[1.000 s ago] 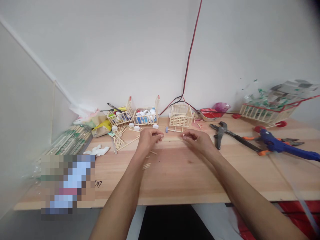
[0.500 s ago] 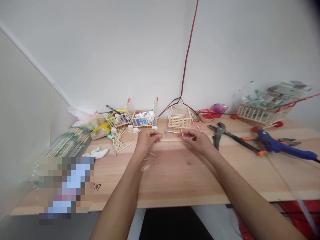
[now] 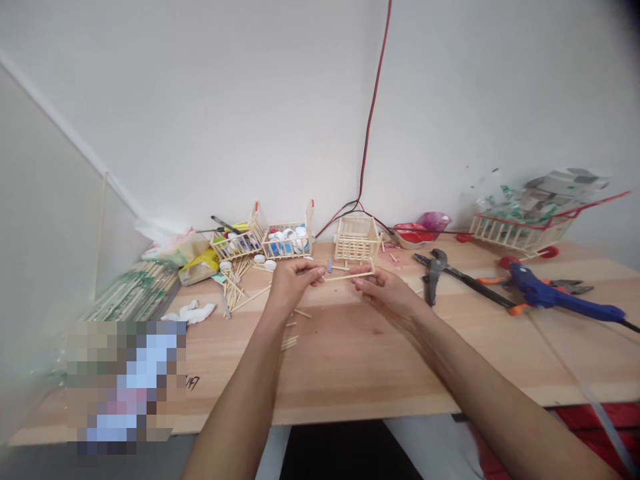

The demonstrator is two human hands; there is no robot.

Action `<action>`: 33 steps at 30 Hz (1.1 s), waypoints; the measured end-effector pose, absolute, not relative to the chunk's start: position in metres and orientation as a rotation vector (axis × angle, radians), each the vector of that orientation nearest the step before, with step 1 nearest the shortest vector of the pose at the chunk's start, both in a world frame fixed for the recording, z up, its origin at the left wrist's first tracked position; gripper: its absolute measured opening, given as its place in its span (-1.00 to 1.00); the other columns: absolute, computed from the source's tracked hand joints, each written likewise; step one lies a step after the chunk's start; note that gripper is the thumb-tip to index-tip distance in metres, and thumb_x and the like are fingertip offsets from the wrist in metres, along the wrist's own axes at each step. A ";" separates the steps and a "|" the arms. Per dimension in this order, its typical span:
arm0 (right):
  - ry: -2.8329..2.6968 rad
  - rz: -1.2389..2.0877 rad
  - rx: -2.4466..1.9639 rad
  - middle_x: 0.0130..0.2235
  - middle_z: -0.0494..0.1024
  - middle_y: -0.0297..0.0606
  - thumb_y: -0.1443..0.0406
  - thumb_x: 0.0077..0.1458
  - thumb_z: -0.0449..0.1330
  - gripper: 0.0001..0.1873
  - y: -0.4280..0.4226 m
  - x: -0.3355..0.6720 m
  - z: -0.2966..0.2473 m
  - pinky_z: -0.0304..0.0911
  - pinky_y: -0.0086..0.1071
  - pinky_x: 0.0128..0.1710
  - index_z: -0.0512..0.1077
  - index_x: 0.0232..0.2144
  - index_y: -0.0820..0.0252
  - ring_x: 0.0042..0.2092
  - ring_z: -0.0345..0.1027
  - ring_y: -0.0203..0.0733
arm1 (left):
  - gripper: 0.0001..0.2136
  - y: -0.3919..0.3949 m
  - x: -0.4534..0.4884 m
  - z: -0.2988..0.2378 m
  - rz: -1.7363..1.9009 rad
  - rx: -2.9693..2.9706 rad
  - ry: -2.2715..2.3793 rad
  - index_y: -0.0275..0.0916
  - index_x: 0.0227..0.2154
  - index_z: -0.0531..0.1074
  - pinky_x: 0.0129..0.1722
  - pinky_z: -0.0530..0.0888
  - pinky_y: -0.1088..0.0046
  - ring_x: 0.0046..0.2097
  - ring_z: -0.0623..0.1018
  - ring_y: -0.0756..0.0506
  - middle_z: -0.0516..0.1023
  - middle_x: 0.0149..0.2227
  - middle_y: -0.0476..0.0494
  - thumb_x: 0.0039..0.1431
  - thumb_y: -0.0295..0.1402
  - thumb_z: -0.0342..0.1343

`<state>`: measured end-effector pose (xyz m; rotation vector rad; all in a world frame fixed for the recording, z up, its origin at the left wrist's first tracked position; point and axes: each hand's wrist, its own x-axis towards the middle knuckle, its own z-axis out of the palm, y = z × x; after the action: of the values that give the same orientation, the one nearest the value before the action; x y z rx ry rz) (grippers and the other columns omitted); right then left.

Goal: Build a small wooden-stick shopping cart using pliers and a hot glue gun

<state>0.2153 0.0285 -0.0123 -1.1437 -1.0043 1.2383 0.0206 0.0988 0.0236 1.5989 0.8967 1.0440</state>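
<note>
My left hand (image 3: 293, 283) and my right hand (image 3: 385, 291) hover over the middle of the wooden table (image 3: 350, 360), each pinching one end of a thin wooden stick frame (image 3: 350, 274) held level between them, a little above the tabletop. Just behind it stands a small open crate built of sticks (image 3: 356, 240). Loose sticks (image 3: 290, 340) lie on the table under my left wrist.
Two stick baskets with bottle caps (image 3: 265, 240) and a pile of sticks (image 3: 235, 283) sit at the back left. Pliers (image 3: 435, 267), a blue glue gun (image 3: 555, 300), a red bowl (image 3: 415, 233) and a stick cart (image 3: 520, 230) lie to the right. A red-black cable (image 3: 373, 113) hangs down the wall.
Both hands have lifted the stick piece off the table and brought it slightly closer together; the camera view shifted a little down and left.
</note>
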 end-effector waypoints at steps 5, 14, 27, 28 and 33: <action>-0.911 1.191 -1.079 -0.46 0.41 -0.36 0.10 -0.26 0.42 -0.61 0.031 0.207 -0.017 0.01 -0.45 -0.49 0.46 -0.40 0.21 -0.45 0.18 -0.36 | -0.79 0.094 0.025 0.023 1.010 1.603 0.846 -0.33 -0.43 0.58 -0.40 0.44 0.51 -0.47 0.48 0.02 0.55 -0.54 -0.08 -0.07 -0.26 0.27; -0.894 1.129 -1.069 -0.48 0.39 -0.39 0.11 -0.21 0.40 -0.66 0.033 0.210 -0.018 0.00 -0.46 -0.48 0.42 -0.48 0.22 -0.47 0.15 -0.40 | -0.60 0.100 0.016 0.024 1.171 1.356 0.812 -0.35 -0.17 0.51 -0.51 0.33 0.58 -0.49 0.43 0.09 0.59 -0.26 -0.22 0.04 -0.12 0.17; -1.033 0.972 -1.249 -0.47 0.46 -0.32 0.00 -0.18 0.34 -0.58 0.033 0.213 -0.017 0.03 -0.44 -0.49 0.42 -0.45 0.22 -0.49 0.16 -0.36 | -0.74 0.099 0.018 0.026 1.217 1.576 0.994 -0.26 -0.29 0.58 -0.27 0.42 0.48 -0.22 0.54 -0.07 0.63 -0.25 -0.15 -0.03 -0.22 0.24; -1.043 0.955 -1.254 -0.47 0.46 -0.32 -0.01 -0.16 0.33 -0.58 0.033 0.213 -0.016 0.04 -0.44 -0.50 0.42 -0.44 0.22 -0.49 0.16 -0.36 | -0.74 0.098 0.018 0.026 1.184 1.585 0.997 -0.26 -0.30 0.58 -0.27 0.42 0.48 -0.22 0.55 -0.07 0.63 -0.25 -0.15 -0.03 -0.22 0.24; -1.076 0.901 -1.228 -0.50 0.43 -0.34 -0.01 -0.15 0.32 -0.58 0.033 0.215 -0.017 0.04 -0.43 -0.49 0.42 -0.44 0.22 -0.49 0.16 -0.36 | -0.73 0.093 0.020 0.026 0.969 1.627 0.946 -0.28 -0.32 0.60 -0.24 0.44 0.44 -0.24 0.56 -0.09 0.64 -0.26 -0.17 -0.07 -0.24 0.28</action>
<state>0.2151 0.0333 -0.0167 -1.2275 -1.0756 0.9007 0.0203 0.0931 0.0265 1.6267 0.9457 0.9694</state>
